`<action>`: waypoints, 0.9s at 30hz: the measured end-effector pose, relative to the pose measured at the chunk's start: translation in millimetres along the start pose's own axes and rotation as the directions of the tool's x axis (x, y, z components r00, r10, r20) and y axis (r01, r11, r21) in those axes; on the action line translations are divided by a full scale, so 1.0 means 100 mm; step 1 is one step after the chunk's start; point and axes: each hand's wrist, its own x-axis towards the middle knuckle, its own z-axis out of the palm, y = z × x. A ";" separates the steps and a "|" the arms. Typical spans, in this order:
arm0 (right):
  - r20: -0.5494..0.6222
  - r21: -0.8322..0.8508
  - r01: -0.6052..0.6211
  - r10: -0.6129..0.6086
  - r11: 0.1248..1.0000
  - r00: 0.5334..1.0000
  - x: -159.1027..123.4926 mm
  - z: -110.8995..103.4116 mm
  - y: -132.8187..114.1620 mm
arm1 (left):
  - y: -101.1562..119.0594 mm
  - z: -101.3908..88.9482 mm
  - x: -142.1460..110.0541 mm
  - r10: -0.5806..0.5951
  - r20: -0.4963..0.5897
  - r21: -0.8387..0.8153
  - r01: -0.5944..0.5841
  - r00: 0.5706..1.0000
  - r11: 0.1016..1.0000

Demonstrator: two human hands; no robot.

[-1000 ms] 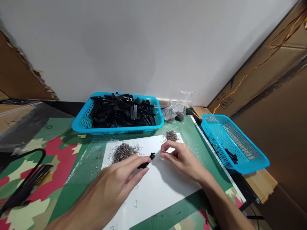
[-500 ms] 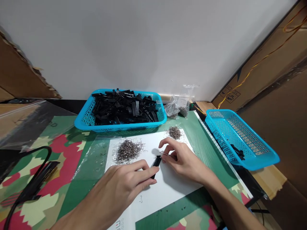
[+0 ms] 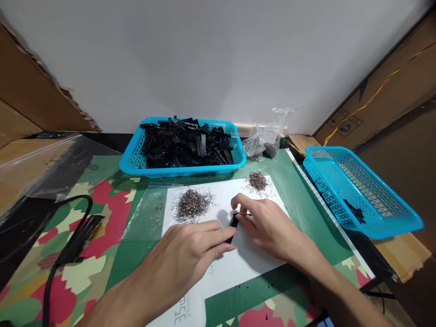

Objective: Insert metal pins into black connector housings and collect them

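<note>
The step in hand looks to be fine work at the upper end of a black plastic piece [image 3: 233, 223], which is above the white paper [image 3: 252, 261] on the counter, between the two hands. The left hand [image 3: 200, 243] has its grip closed on the piece, thumb and fingers pinching its sides. The right hand [image 3: 267, 225] pinches a slim metal rod [image 3: 244, 214] between thumb and forefinger, its tip at or just beside that end; contact cannot be told. Beyond them lie a large wire heap [image 3: 193, 205] and a smaller wire heap [image 3: 258, 180]. The next move seems to call for a steady left grip and careful aim of the tip.
</note>
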 end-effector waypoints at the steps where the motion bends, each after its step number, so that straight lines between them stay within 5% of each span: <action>1: -0.001 -0.030 0.019 -0.019 0.999 1.000 0.00 0.00 0.00 | 0.00 0.00 0.00 -0.025 0.003 -0.005 0.025 1.000 1.000; 7: 0.086 -0.156 0.091 -0.078 0.984 0.993 0.04 0.00 0.03 | 0.02 0.01 -0.01 -0.074 0.066 -0.014 0.075 0.995 0.997; 18: 0.102 0.160 0.090 -0.107 0.983 0.989 0.06 -0.06 0.15 | 0.07 -0.02 0.00 -0.104 0.066 -0.021 0.106 0.992 0.994; 27: -0.263 0.305 0.155 -0.073 0.940 0.962 0.05 -0.10 0.24 | 0.14 -0.05 0.00 -0.154 0.076 -0.078 0.160 0.985 0.984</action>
